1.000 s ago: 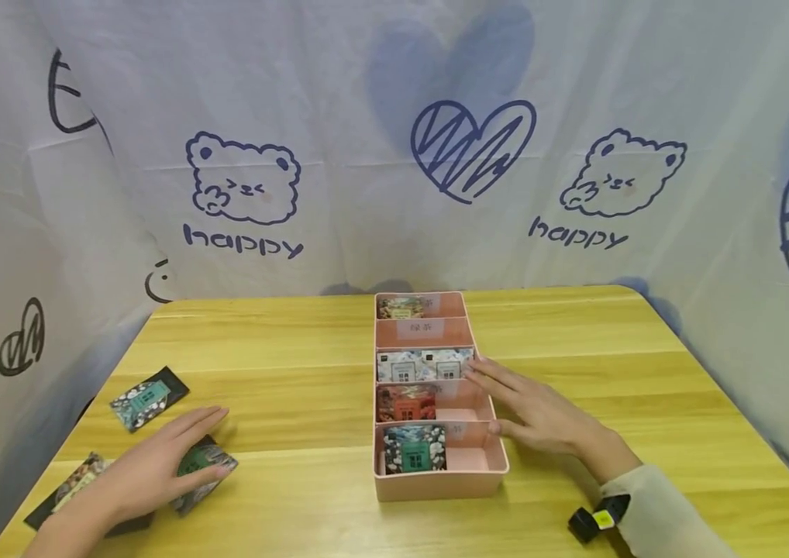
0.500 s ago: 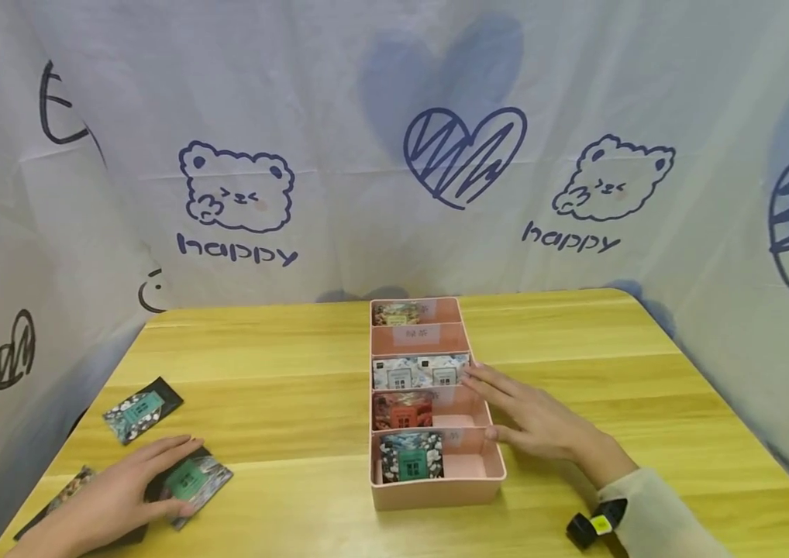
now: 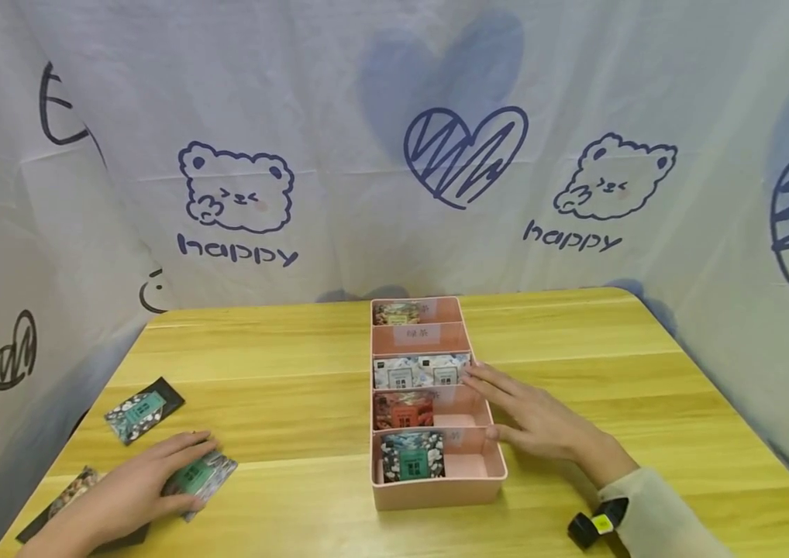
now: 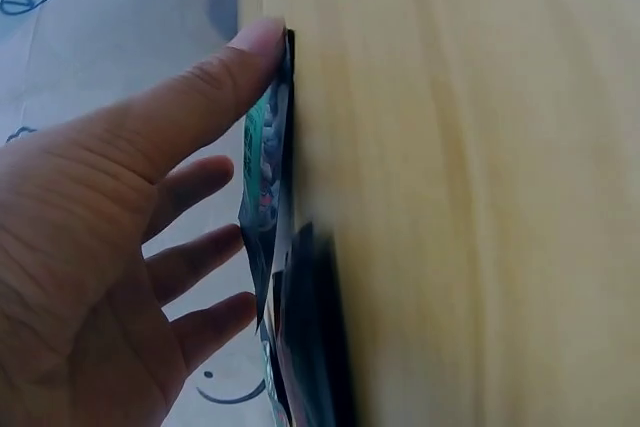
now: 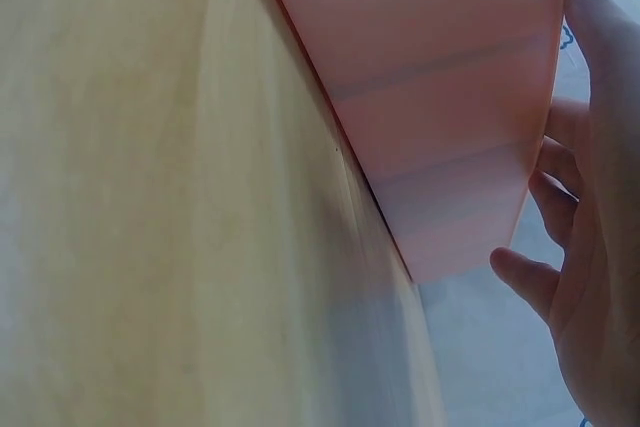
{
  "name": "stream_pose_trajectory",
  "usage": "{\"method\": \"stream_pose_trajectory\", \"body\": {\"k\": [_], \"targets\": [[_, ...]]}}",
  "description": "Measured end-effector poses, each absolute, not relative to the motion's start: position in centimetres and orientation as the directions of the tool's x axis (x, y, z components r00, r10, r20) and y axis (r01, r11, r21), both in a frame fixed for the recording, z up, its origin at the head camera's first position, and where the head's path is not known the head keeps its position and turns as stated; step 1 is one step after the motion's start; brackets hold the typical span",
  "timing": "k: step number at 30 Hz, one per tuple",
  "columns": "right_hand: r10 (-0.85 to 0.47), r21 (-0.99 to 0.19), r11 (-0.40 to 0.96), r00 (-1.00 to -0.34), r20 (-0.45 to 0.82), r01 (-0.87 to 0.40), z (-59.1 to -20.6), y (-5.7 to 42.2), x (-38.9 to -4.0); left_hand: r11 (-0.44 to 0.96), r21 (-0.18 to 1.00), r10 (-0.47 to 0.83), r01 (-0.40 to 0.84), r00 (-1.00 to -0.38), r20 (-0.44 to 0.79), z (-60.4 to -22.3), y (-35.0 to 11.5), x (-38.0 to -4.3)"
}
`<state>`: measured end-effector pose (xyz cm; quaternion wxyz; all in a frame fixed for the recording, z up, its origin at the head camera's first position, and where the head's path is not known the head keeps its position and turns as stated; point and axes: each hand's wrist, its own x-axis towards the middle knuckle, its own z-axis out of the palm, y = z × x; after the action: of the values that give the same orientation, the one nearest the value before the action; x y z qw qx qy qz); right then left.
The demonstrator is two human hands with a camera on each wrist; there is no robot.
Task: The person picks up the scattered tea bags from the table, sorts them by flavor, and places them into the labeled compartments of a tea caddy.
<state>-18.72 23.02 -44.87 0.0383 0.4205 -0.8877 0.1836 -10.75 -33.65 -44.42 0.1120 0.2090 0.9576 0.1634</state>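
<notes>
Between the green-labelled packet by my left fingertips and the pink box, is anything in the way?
Nothing visible: only table lies between the packet and the pink box. Your right hand is at its opposite side.

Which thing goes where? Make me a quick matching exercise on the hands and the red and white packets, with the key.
1. Red packet
2. White packets
3. Left hand
4. Right hand

A. Over a green-label packet on the table
B. In the middle compartment
C. At the right side of the box
D. In the second compartment from the near end

Pairs: 1-D, 2-B, 3-A, 4-C
</notes>
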Motion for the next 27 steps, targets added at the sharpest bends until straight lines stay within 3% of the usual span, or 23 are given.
{"method": "stream_pose_trajectory", "body": {"k": [15,22,27], "targets": [[-0.730,-0.295,0.577,-0.643,0.233,-0.762,-45.0,23.1,-18.7,0.869,0.332,0.435,0.368,-0.887,-0.155,-44.0,-32.3,-12.9],[-0.738,-0.285,0.565,-0.628,0.247,-0.775,-45.0,23.1,-18.7,0.876,0.261,0.439,0.406,-0.895,-0.081,-42.9,-32.0,-13.2],[-0.744,-0.270,0.550,-0.610,0.273,-0.790,-45.0,23.1,-18.8,0.855,0.279,0.467,0.438,-0.883,-0.046,-42.0,-31.6,-13.4]]}}
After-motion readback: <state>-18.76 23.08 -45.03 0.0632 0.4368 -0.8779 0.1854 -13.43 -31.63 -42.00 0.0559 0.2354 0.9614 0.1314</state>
